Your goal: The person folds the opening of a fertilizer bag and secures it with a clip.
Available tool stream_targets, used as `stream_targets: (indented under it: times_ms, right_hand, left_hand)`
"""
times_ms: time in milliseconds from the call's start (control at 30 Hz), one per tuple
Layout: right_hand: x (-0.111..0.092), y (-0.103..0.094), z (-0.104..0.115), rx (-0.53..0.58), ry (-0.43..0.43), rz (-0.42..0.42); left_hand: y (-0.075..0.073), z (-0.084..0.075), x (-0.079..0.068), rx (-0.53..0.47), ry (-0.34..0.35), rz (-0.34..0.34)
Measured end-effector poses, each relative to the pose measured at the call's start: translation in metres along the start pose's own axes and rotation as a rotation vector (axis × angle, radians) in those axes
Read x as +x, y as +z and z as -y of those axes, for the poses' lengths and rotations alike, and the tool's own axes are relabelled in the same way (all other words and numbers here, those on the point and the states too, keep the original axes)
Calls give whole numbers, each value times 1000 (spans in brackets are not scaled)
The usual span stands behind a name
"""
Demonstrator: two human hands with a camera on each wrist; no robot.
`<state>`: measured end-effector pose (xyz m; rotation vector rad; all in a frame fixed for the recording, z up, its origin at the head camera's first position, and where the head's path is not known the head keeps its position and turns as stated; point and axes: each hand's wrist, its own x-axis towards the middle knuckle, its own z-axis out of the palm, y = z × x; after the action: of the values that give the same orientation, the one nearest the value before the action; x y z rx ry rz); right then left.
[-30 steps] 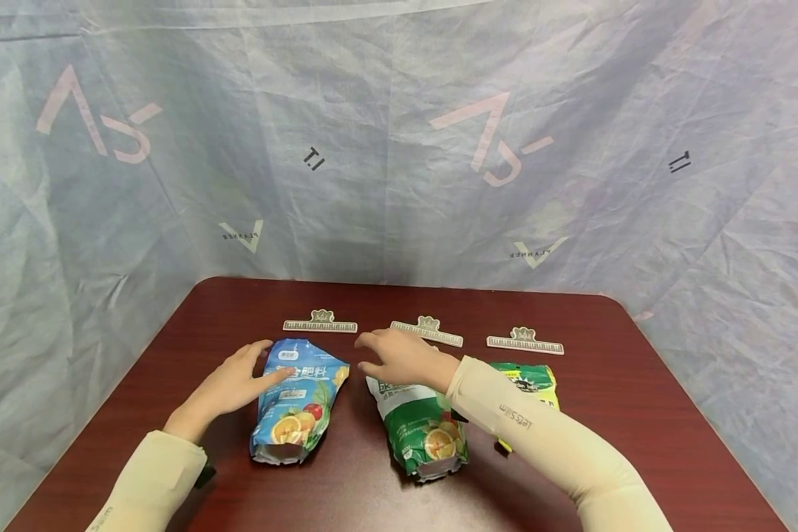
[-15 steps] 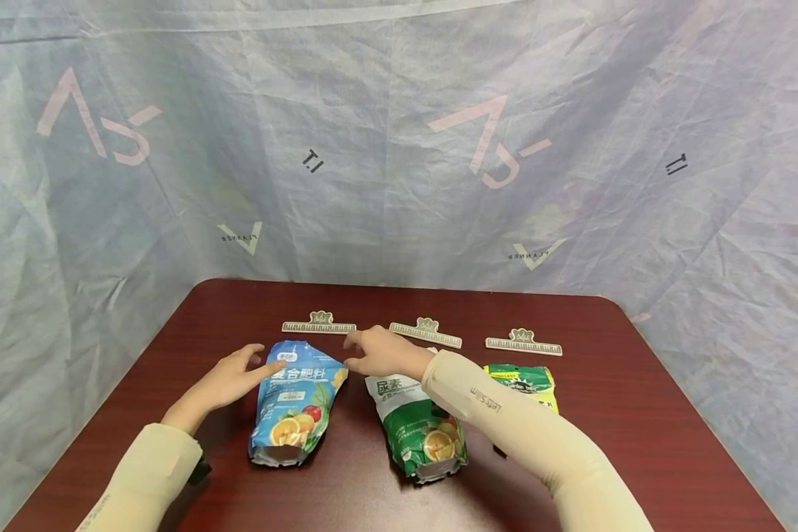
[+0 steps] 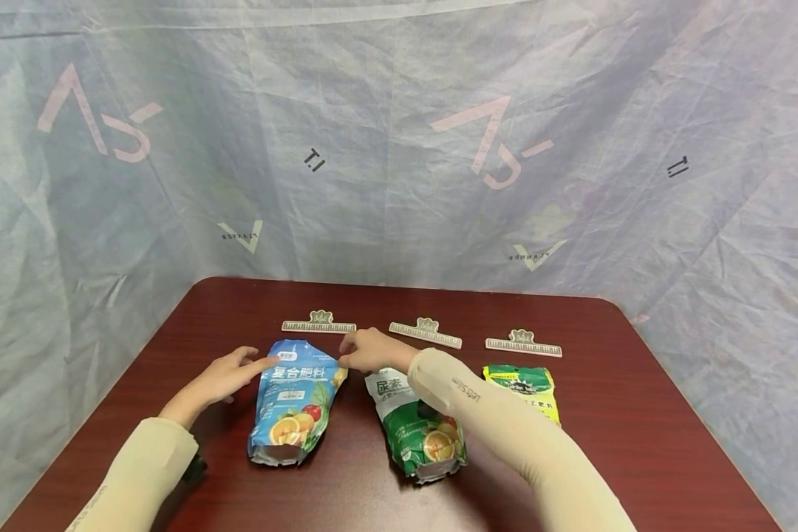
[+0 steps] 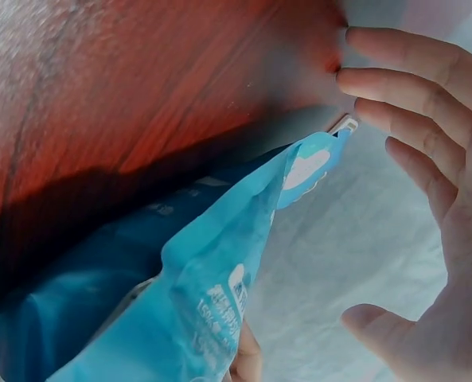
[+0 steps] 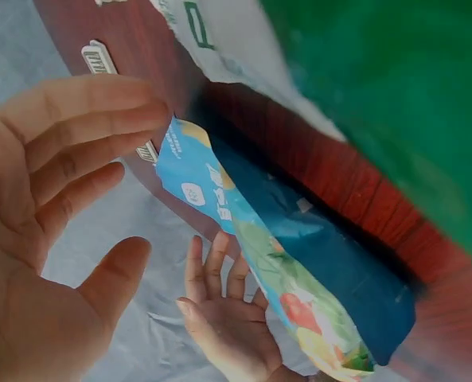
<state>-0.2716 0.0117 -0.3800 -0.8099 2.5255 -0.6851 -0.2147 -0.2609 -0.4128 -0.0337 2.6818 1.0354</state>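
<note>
As both hands come to flank the blue bag: right hand has shifted left, away from the green bag, to the blue bag's far right corner; left hand has drawn slightly leftward; bags and clips have stayed put.
Work in hand: centred on the blue bag, it seems, with neither hand gripping it.
Blue bag: on the worktop, between its left edge and its middle, silver end toward the near edge.
Right hand: fingers loosely bent, thumb well apart from them, nothing held; fingertips at the bag's corner, contact impossible to tell.
Left hand: fingers lightly bent and parted, thumb held away, nothing held; in the head view a tip overlaps the bag's far left corner, touch unclear.
Other bags: green one partly under the right sleeve; yellow-green bag toward the right edge.
Clips: left clip, middle clip and right clip, in a row near the far edge.
</note>
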Motion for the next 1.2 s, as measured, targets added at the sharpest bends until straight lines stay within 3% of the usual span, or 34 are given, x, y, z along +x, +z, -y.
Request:
stream_targets:
  times_ms: [167,500,867,1200]
  right_hand:
    - [4,1,-1,171,88,27]
    - [13,3,-8,429,174,62]
    - [20,1,-11,582,273,128]
    - [26,6,-8,642,337,191]
  left_hand:
    - [0,5,4,-42,-16,5]
    - [0,13,14,-188,-69,33]
    - [2,11,22,-240,-34,49]
    - [4,11,28,-357,-60,90]
